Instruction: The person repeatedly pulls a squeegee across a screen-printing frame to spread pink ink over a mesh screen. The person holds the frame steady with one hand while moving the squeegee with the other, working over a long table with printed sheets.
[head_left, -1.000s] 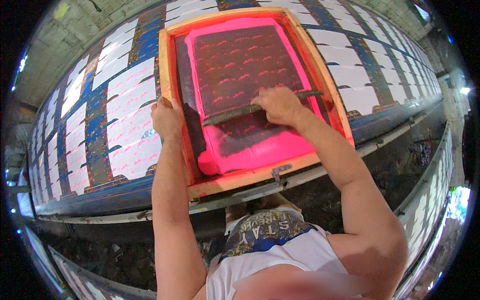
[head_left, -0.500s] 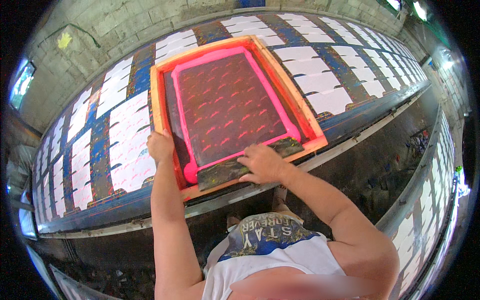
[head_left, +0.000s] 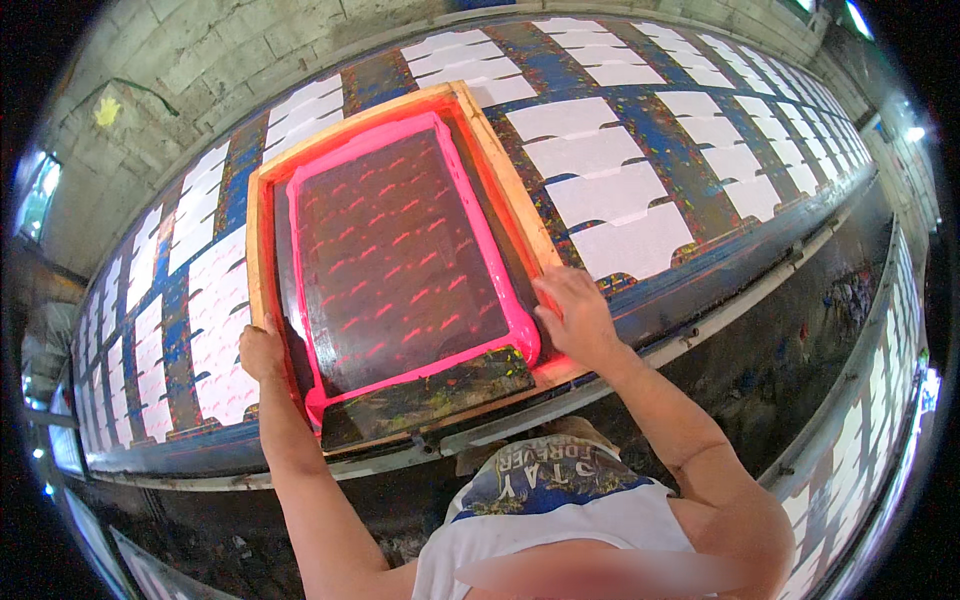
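Observation:
A wooden printing screen with a red inner border lies on the long table. Bright pink ink rings its dark mesh, which shows rows of small pink marks. A dark, paint-spattered squeegee rests along the screen's near end. My left hand is closed on the left side of the wooden frame. My right hand is at the frame's right side, its fingers apart at the rail and off the squeegee.
The table carries several white cut pieces in columns; some on the left bear pink marks. A metal rail runs along the near edge. A block wall stands behind, and another table with white pieces is at the right.
The screen now appears further left. My right hand has left the squeegee, which has come down to the near end and lies there, and moved to the frame's right side.

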